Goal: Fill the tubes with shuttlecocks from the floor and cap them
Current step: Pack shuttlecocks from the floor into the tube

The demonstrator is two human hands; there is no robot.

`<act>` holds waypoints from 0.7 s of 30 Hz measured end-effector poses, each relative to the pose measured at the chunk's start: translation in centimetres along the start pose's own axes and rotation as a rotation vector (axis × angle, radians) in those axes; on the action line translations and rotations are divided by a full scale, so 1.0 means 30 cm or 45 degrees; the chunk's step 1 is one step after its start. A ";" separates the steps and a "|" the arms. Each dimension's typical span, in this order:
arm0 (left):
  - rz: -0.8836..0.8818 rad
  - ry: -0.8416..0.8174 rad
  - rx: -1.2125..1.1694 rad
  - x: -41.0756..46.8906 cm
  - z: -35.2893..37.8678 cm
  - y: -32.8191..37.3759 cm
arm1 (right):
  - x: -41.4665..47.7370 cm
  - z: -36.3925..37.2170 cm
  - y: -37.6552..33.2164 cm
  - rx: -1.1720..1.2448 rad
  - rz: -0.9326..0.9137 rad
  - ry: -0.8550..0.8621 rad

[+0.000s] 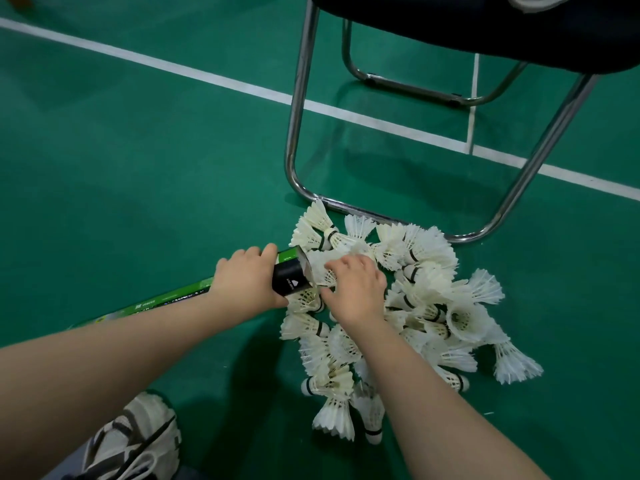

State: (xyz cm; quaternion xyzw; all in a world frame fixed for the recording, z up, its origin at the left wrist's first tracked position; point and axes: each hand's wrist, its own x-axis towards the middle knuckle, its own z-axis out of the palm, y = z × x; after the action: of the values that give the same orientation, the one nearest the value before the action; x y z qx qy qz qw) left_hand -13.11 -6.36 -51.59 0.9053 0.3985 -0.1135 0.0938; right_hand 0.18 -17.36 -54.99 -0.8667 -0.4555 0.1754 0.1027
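The tube [289, 278] is a long cardboard cylinder, bright green down its body with small print, and has a black band with a small white mark at its uncapped end. It is held low over the green floor [138, 168], right at the left edge of the pile of shuttlecocks [433, 306]. The left hand [246, 278] grips it just behind the black band, its fingers [268, 251] wrapped over the top. The right hand [356, 289] is at the mouth, fingers curled on the feathers of a white shuttlecock [320, 266] that sits at the opening. The pile is a heap of white feathered birds with black-banded corks, lying every which way. It is pressed up against the bottom rail of a chrome chair frame [294, 133] with a dark seat [485, 29] above. White court lines [207, 77] cross the floor behind, and a grey-and-white shoe [138, 441] shows at the lower left. The left forearm covers part of the tube's middle. Its long axis runs from the lower left up to the right, with the open mouth facing right into the pile.
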 end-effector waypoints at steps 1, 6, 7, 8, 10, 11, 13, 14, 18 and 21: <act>-0.020 -0.010 -0.031 0.003 0.000 -0.006 | 0.005 0.011 -0.001 -0.081 -0.033 -0.029; -0.085 -0.027 -0.156 0.016 -0.002 -0.030 | 0.020 0.048 0.005 -0.170 0.018 -0.012; -0.088 -0.030 -0.159 0.017 -0.001 -0.032 | 0.025 0.049 0.012 -0.174 0.031 0.013; -0.089 -0.032 -0.161 0.018 0.001 -0.034 | 0.031 0.044 0.020 -0.173 0.044 0.047; -0.088 -0.032 -0.167 0.021 0.003 -0.033 | 0.043 0.023 0.037 -0.090 0.109 0.133; -0.089 -0.032 -0.171 0.023 0.003 -0.032 | 0.047 0.012 0.043 0.021 0.166 0.183; -0.099 -0.041 -0.176 0.030 0.001 -0.030 | 0.046 -0.016 0.051 0.398 0.305 0.289; -0.106 -0.053 -0.176 0.032 0.000 -0.029 | 0.042 -0.028 0.053 0.615 0.367 0.353; -0.106 -0.087 -0.189 0.038 -0.005 -0.010 | 0.011 -0.098 0.037 1.303 0.479 0.471; -0.061 -0.089 -0.186 0.034 -0.009 0.021 | -0.012 -0.144 0.007 1.462 0.357 0.254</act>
State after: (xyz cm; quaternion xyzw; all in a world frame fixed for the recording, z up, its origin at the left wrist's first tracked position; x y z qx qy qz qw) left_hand -11.93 -6.01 -51.57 0.8817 0.4237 -0.1180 0.1706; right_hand 1.86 -17.83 -51.02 -0.7368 -0.1573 0.3232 0.5727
